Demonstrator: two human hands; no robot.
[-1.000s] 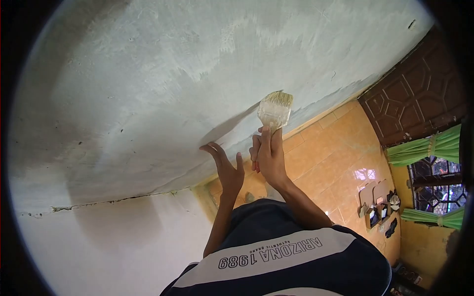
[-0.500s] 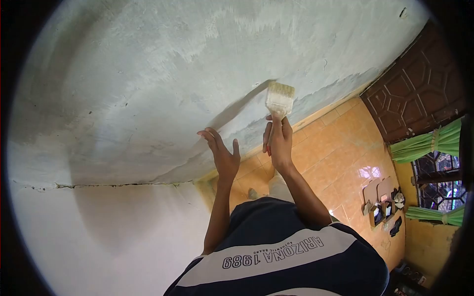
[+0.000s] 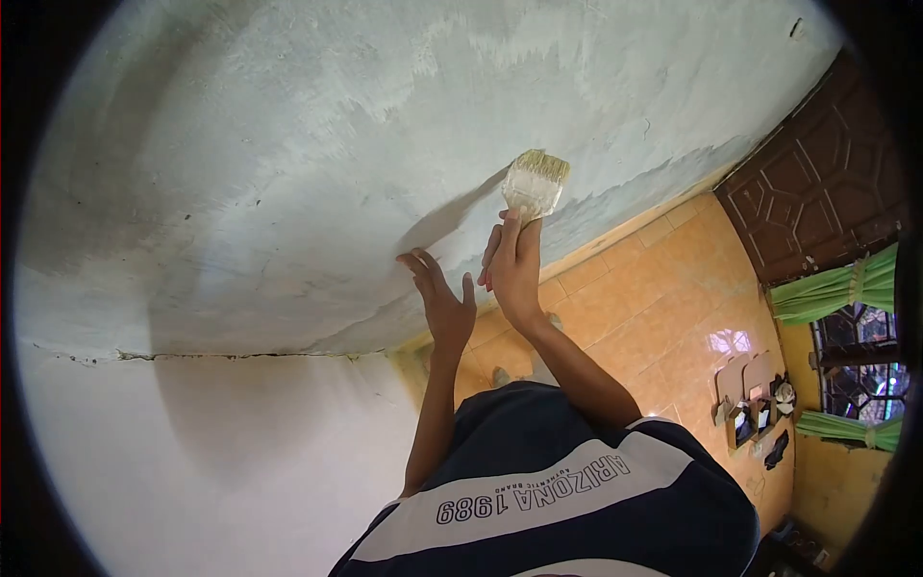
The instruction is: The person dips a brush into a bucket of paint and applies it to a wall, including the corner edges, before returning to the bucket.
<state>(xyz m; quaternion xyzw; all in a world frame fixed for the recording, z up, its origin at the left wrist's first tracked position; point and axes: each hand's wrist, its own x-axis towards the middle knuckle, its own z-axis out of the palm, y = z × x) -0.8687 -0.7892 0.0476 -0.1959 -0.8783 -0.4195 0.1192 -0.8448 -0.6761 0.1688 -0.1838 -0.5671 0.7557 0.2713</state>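
Note:
A wide, pale-bristled paintbrush [image 3: 536, 185] is held in my right hand [image 3: 514, 269], its bristle tips against or very near the grey-white wall [image 3: 317, 173]. Something small and red shows beside the fingers of that hand. To its left, my left hand [image 3: 445, 306] is raised with fingers apart and holds nothing; its fingertips are at the wall surface. The brush casts a long shadow on the wall. Patchy, streaked paint covers the wall around the brush.
A cracked seam [image 3: 231, 357] runs between the grey wall and a whiter wall [image 3: 279, 442]. Orange floor tiles [image 3: 635, 298] lie below. At the right are a brown panelled door [image 3: 817, 163], green curtains [image 3: 836, 288], a window and boxes [image 3: 752, 418] on the floor.
My right hand and the brush have moved slightly left, and the brush now tilts differently, with its bristles bent. My left hand remains spread near the wall, slightly further right in view.

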